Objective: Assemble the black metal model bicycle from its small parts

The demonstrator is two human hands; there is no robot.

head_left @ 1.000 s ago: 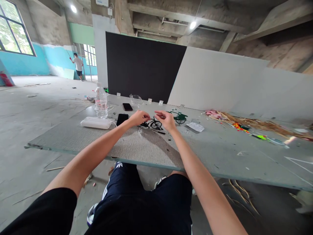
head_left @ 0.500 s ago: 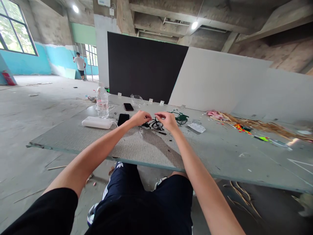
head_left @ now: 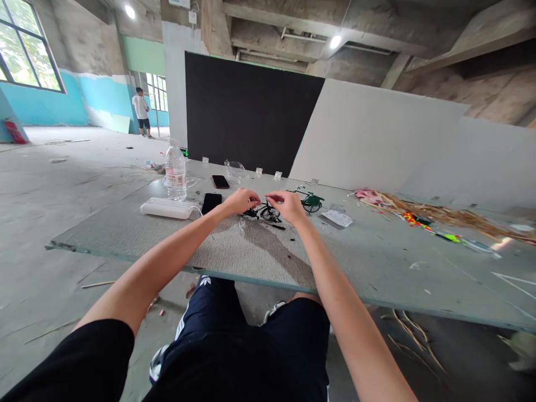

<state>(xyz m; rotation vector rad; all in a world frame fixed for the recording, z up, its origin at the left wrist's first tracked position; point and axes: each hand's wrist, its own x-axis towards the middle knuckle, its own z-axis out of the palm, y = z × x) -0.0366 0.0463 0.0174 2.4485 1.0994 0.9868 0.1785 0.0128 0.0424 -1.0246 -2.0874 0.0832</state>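
A small black model bicycle (head_left: 270, 213) stands on the grey table, partly hidden behind my fingers. My left hand (head_left: 243, 201) is above its left part, fingertips pressed together. My right hand (head_left: 287, 205) is over its right wheel, thumb and finger pinched. Whatever the fingertips hold is too small to make out. Behind my right hand stands a green model bicycle (head_left: 311, 201). Below the black bicycle lies a thin black piece (head_left: 278, 227). A black phone (head_left: 211, 203) lies just left of my left hand.
On the left are a white power strip (head_left: 166, 208) and a clear bottle (head_left: 175, 170). A second phone (head_left: 220, 181) and plastic wrap (head_left: 235, 171) lie farther back. A white card (head_left: 337, 218) and dried stalks (head_left: 444, 215) are on the right. A person (head_left: 141, 111) stands far off.
My hands have barely moved and stay at the black bicycle. The distant person has shifted slightly right and lowered the raised arm.
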